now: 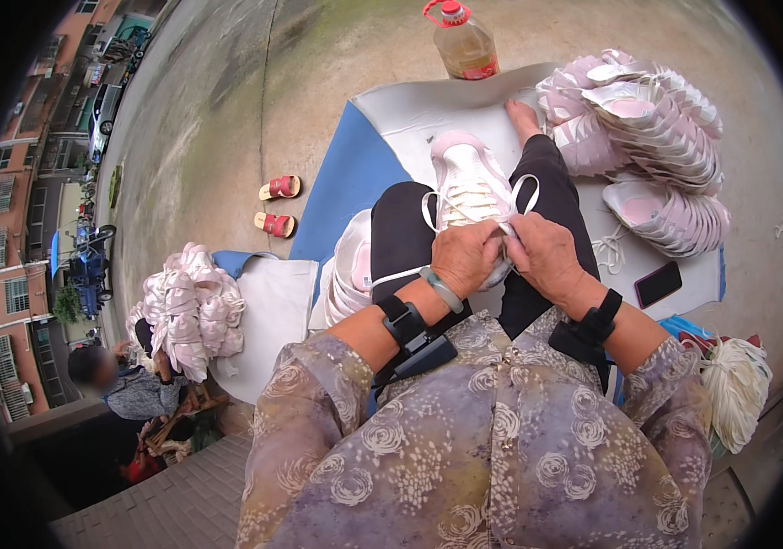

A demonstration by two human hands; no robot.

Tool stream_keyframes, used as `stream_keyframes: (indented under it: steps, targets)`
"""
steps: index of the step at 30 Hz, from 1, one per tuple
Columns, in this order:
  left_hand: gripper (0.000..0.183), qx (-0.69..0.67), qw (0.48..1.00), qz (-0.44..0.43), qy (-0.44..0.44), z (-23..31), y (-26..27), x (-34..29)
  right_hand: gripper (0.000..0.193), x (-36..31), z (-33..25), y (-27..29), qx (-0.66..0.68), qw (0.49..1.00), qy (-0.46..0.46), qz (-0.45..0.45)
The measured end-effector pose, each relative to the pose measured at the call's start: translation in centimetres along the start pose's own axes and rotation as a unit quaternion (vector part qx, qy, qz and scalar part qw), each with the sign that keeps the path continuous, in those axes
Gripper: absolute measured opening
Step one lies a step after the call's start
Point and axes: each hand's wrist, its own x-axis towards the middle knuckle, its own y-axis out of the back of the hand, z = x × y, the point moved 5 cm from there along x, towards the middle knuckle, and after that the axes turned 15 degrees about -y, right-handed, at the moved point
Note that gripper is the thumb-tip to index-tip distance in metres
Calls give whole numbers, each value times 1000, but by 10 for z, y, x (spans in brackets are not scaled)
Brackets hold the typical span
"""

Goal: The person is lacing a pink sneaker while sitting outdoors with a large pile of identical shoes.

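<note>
A white and pink sneaker upper (467,174) rests between my knees, its pink toe pointing away from me. A white shoelace (470,202) runs through its eyelets, and loose loops stand out on both sides. My left hand (465,261) is closed at the upper's ankle end, fingers pinched on the lace. Right beside it, my right hand (542,256) pinches the lace too, thumb and fingertips together. The two hands nearly touch, and they cover the top of the lacing. Exactly how the lace passes between the fingertips is hidden.
Stacked pink-white uppers (652,119) lie at the right, more uppers (192,306) at the left. A phone (658,285) and a bundle of white laces (736,384) lie right. Red sandals (276,224) and an oil jug (465,41) stand beyond the sheet. Another person (140,389) sits far left.
</note>
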Motion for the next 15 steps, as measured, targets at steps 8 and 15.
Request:
stream_keyframes:
  steps: [8, 15]
  targets:
    - [10, -135, 983, 26, 119, -20, -12, 2, 25, 8, 10, -2, 77, 997, -12, -13]
    - [10, -49, 995, -54, 65, -21, 31, -9, 26, 8, 11, 3, 87, 990, -74, -77]
